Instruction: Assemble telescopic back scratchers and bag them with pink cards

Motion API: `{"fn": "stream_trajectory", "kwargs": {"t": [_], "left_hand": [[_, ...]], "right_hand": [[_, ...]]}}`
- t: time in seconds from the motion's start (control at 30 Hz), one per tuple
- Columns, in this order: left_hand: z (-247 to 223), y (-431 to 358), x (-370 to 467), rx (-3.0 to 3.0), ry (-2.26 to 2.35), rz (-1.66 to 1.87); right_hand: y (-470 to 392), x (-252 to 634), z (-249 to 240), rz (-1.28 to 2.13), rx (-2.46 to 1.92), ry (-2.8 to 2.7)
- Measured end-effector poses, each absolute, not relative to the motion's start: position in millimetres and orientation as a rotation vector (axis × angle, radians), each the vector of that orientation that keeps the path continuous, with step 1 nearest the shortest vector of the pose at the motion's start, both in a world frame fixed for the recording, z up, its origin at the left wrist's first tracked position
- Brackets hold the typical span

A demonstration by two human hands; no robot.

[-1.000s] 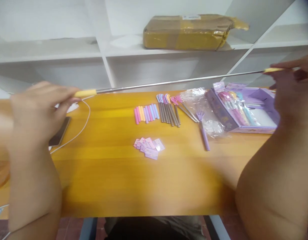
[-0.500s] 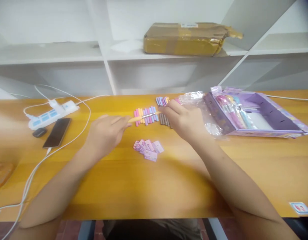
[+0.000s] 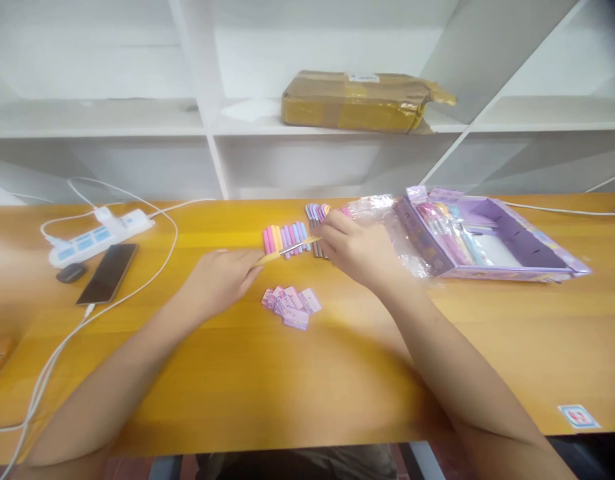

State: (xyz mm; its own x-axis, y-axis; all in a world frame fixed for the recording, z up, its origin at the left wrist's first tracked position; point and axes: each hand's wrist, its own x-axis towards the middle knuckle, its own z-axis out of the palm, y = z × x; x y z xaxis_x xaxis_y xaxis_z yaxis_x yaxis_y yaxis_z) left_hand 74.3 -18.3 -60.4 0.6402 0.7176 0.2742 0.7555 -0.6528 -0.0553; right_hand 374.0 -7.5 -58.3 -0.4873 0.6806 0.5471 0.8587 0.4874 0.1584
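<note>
Both hands hold one slim, pen-like stick (image 3: 290, 249) with a yellow barrel, a silver middle section and a yellowish far end. My left hand (image 3: 227, 277) is closed around the yellow barrel. At the other end, the fingertips of my right hand (image 3: 354, 243) pinch the tip and partly hide it. Beneath the stick lies a row of short pink, yellow, purple and blue tubes (image 3: 270, 240). Beside my right hand are several silver rods with curved, coloured tops (image 3: 314, 212), partly covered by it. Nearer me is a loose pile of small pink and purple cards (image 3: 296, 318).
A purple open box (image 3: 507, 272) holding wrapped colourful sticks stands at the right, next to clear plastic wrapping (image 3: 412, 257). On the left are a power strip (image 3: 84, 247), a phone (image 3: 107, 273) and white cables. A taped parcel (image 3: 352, 107) rests on the shelf.
The view has tilted and shifted slightly, so everything sits a little lower and to the left. Both hands keep their hold on the stick, which looks slightly more slanted.
</note>
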Motion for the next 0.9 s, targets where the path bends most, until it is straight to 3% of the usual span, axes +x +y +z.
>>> {"fn": "stream_trajectory", "kwargs": {"t": [0.5,0.77,0.9], "left_hand": [[-56,-9,66,-2.630,-1.066,-0.318],[13,19,-55,-2.039,-1.397,-0.616],[29,18,-81,-1.951,-1.460,-0.665]], "right_hand": [[-6,368,-61,-0.640,-1.093,-2.489],[30,548,-18,-0.813,-1.599,-1.647],[26,605,-22,-0.834,-1.817,-1.245]]}}
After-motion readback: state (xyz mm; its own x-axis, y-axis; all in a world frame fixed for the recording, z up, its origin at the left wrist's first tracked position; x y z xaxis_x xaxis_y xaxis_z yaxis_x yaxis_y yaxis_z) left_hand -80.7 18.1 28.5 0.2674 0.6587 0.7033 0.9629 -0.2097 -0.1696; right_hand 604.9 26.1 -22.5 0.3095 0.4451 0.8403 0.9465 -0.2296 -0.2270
